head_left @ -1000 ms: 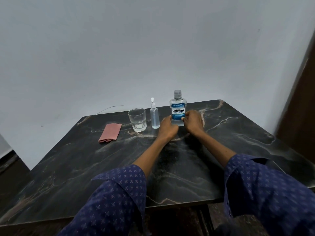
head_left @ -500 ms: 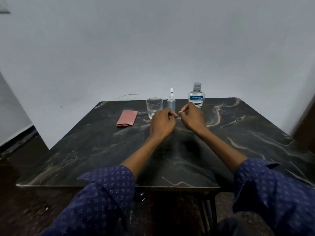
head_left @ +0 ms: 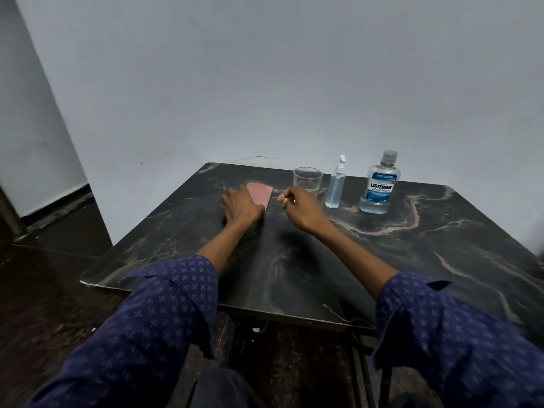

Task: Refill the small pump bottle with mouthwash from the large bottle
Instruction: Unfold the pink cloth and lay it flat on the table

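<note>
Surface materials on the marble-look tabletop.
The tabletop [head_left: 382, 260] is dark polished stone with pale veining and a dull sheen. At its 12 o'clock edge stand a clear glossy plastic large bottle [head_left: 379, 184] with a printed blue label and grey ribbed cap, a transparent small pump bottle [head_left: 335, 187] and a clear smooth tumbler [head_left: 307, 178]; a matt pink cloth [head_left: 260, 193] lies at 11 o'clock. The sleeves [head_left: 153, 319] are patterned woven fabric.

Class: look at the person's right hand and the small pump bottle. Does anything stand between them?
Nothing blocks it. The right hand is just left of the small pump bottle; the glass stands behind the hand, off that line, and the large bottle is further right.
</note>
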Motion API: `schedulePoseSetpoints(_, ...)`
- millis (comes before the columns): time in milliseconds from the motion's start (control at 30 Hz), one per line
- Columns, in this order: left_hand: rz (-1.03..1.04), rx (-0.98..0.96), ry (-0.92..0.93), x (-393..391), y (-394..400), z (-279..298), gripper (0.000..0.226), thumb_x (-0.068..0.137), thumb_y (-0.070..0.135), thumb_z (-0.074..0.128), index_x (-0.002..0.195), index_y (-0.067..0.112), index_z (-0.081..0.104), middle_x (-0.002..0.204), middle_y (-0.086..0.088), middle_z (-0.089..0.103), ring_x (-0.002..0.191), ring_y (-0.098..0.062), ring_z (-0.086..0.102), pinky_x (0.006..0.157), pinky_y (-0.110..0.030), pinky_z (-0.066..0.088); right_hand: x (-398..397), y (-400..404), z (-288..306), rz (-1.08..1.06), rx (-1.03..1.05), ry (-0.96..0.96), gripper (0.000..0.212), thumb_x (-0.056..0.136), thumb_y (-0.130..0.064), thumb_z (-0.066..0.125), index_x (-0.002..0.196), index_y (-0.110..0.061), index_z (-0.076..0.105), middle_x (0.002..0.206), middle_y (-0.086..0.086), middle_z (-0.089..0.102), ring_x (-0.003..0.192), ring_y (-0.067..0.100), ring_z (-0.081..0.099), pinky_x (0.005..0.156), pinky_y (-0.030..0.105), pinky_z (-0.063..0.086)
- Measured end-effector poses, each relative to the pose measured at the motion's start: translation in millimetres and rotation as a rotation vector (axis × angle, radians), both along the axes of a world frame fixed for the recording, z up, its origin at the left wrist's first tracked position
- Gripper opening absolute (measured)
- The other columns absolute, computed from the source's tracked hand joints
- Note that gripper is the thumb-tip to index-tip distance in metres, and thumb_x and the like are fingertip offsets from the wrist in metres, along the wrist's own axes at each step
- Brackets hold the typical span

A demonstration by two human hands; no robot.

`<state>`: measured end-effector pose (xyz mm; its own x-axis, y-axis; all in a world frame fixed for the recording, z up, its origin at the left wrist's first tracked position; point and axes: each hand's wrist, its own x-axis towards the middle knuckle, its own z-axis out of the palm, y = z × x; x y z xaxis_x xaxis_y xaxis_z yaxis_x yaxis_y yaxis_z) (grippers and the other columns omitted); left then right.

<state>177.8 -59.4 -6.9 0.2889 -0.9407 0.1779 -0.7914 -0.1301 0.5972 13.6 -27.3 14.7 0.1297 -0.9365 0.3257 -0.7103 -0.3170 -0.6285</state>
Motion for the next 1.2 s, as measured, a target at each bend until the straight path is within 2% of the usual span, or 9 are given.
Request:
schedulePoseSetpoints(100,-0.012,0.029,0.066,11,-9,6,0.065,0.081,0.033,0.088,0.138,0.011,0.066,0.141,-0.016,0.066,0.135,-0.036,0.058,0.11,-0.041,0.048,0,-2,-3,0.007,-0.009,-0.013,0.024,0.097,0.0,0.05,0.105,-0.008,0.071,0.107,0.005,0.076,0.096,0.021,0.068,0.08,0.03,0.048)
schedulePoseSetpoints(200,-0.014,0.027,0.285,16,-12,10,0.031,0.078,0.015,0.087,0.108,0.007,0.083,0.116,-0.013,0.079,0.112,-0.028,0.073,0.093,-0.037,0.059,-5,-3,-6,0.007,-0.01,-0.049,0.023,0.096,0.003,0.051,0.103,-0.007,0.071,0.101,0.002,0.073,0.094,0.019,0.067,0.075,0.027,0.048)
schedulePoseSetpoints(300,-0.025,-0.055,0.4,10,-5,15,0.011,0.082,0.011,0.082,0.088,0.002,0.083,0.097,-0.017,0.081,0.095,-0.028,0.076,0.084,-0.04,0.061,-8,-3,-8,0.007,0.013,-0.15,0.026,0.097,0.005,0.048,0.103,-0.008,0.069,0.103,0.006,0.073,0.102,0.028,0.07,0.09,0.042,0.058)
schedulePoseSetpoints(400,-0.073,-0.162,0.428,1,9,23,0.012,0.089,0.01,0.076,0.078,0.014,0.078,0.099,-0.011,0.081,0.093,-0.021,0.073,0.087,-0.036,0.06,-8,-1,-10,-0.008,0.02,-0.246,0.025,0.097,0.005,0.048,0.106,-0.007,0.068,0.111,0.014,0.074,0.109,0.031,0.07,0.099,0.049,0.057)
schedulePoseSetpoints(633,-0.215,-0.139,0.087,-3,18,18,0.041,0.085,0.009,0.08,0.124,0.012,0.069,0.136,-0.018,0.058,0.125,-0.033,0.059,0.104,-0.039,0.051,-8,7,-18,-0.012,0.127,-0.295,0.035,0.093,0.011,0.044,0.109,-0.009,0.068,0.109,0.011,0.072,0.097,0.021,0.065,0.094,0.042,0.056)
schedulePoseSetpoints(767,-0.209,-0.146,-0.063,-9,12,2,0.039,0.092,0.015,0.078,0.129,0.012,0.069,0.147,-0.017,0.052,0.136,-0.036,0.051,0.109,-0.045,0.048,-12,7,-22,-0.004,0.131,-0.274,0.037,0.091,0.013,0.044,0.114,-0.001,0.069,0.109,0.013,0.073,0.096,0.019,0.064,0.087,0.035,0.053)
schedulePoseSetpoints(900,-0.167,-0.201,-0.076,-8,6,-7,0.017,0.095,0.013,0.071,0.112,0.01,0.075,0.144,-0.019,0.054,0.132,-0.039,0.054,0.107,-0.046,0.05,-20,1,-23,-0.012,0.14,-0.237,0.04,0.09,0.012,0.044,0.115,-0.004,0.071,0.107,0.008,0.074,0.098,0.018,0.067,0.086,0.03,0.053)
schedulePoseSetpoints(1033,-0.196,-0.278,0.093,-8,5,-4,0.01,0.096,0.011,0.067,0.102,0.007,0.073,0.127,-0.017,0.064,0.117,-0.032,0.061,0.097,-0.038,0.049,-22,-1,-22,0.0,0.124,-0.237,0.031,0.094,0.008,0.051,0.109,-0.011,0.071,0.104,0.006,0.074,0.101,0.021,0.07,0.092,0.034,0.057)
schedulePoseSetpoints(1200,-0.273,-0.275,0.634,-11,17,25,0.019,0.094,0.003,0.063,0.08,0.015,0.065,0.085,-0.005,0.067,0.085,-0.018,0.06,0.081,-0.035,0.05,-26,7,-16,-0.023,0.018,-0.235,0.015,0.098,-0.009,0.069,0.112,-0.011,0.075,0.105,0.0,0.074,0.097,0.015,0.069,0.094,0.033,0.058)
